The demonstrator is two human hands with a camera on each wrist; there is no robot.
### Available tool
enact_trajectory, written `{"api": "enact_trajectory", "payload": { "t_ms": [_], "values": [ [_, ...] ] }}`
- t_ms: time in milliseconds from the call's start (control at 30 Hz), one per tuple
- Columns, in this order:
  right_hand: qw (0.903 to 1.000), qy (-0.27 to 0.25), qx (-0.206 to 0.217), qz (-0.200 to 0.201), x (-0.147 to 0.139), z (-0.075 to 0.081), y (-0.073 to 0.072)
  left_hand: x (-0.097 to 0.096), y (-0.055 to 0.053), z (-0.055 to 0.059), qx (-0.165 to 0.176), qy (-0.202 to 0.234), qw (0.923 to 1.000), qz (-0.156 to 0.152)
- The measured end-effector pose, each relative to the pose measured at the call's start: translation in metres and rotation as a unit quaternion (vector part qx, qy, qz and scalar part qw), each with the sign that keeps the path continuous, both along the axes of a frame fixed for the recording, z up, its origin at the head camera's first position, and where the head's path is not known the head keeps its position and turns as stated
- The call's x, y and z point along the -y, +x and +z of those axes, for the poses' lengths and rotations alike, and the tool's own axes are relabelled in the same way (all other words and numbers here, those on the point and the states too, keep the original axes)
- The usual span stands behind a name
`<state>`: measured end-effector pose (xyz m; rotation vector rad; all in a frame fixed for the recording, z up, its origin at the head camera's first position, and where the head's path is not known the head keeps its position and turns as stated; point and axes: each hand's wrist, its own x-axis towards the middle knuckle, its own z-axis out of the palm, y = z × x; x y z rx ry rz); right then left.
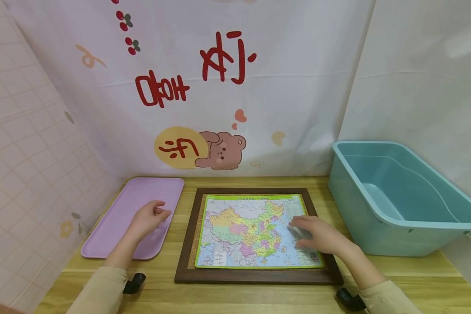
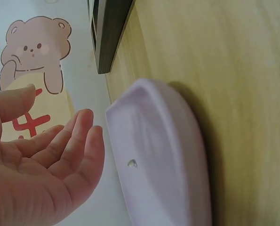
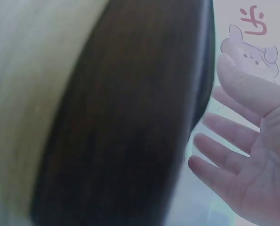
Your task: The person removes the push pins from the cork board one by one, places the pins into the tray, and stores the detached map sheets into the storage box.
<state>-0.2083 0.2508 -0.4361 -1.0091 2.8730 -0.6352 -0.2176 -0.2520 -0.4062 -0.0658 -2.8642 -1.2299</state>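
A map of China with a green border lies on a cork board in a dark wooden frame. Over the map's right side hovers my right hand, fingers spread loosely and holding nothing. My left hand is above the right part of a pink tray, its fingers bent a little around nothing. In the left wrist view a tiny shiny piece shows on the tray, too small to identify. The right wrist view has the frame's edge close up and blurred.
A large teal bin stands at the right of the wooden table. Behind the table hangs a white cloth printed with a bear and red characters. A tiled-pattern wall bounds the left side.
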Motion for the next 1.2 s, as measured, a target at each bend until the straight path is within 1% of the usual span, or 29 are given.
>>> {"api": "enact_trajectory", "payload": {
  "t_ms": [133, 367, 567, 667, 833, 1100, 1200],
  "values": [
    [0.9996, -0.01, -0.01, -0.026, -0.004, 0.002, -0.001, -0.004, 0.002, -0.003, 0.02, 0.029, 0.9993, -0.006],
    [0.9957, -0.029, -0.022, -0.085, -0.009, 0.002, -0.003, -0.011, 0.005, -0.006, 0.053, 0.057, 0.9969, -0.007],
    [0.9912, -0.041, -0.029, -0.122, -0.013, 0.002, -0.008, -0.018, 0.007, -0.008, 0.083, 0.089, 0.9926, -0.013],
    [0.9902, -0.049, -0.029, -0.127, -0.014, 0.003, -0.01, -0.02, 0.008, -0.01, 0.091, 0.101, 0.9905, -0.019],
    [0.9891, -0.061, -0.028, -0.131, -0.016, 0.005, -0.012, -0.024, 0.009, -0.013, 0.106, 0.113, 0.9878, -0.017],
    [0.9851, -0.084, 0.004, -0.15, -0.019, 0.007, -0.014, -0.03, 0.011, -0.015, 0.124, 0.125, 0.9843, -0.017],
    [0.9839, -0.086, 0.01, -0.156, -0.02, 0.006, -0.015, -0.032, 0.011, -0.016, 0.128, 0.13, 0.983, -0.019]
  ]
}}
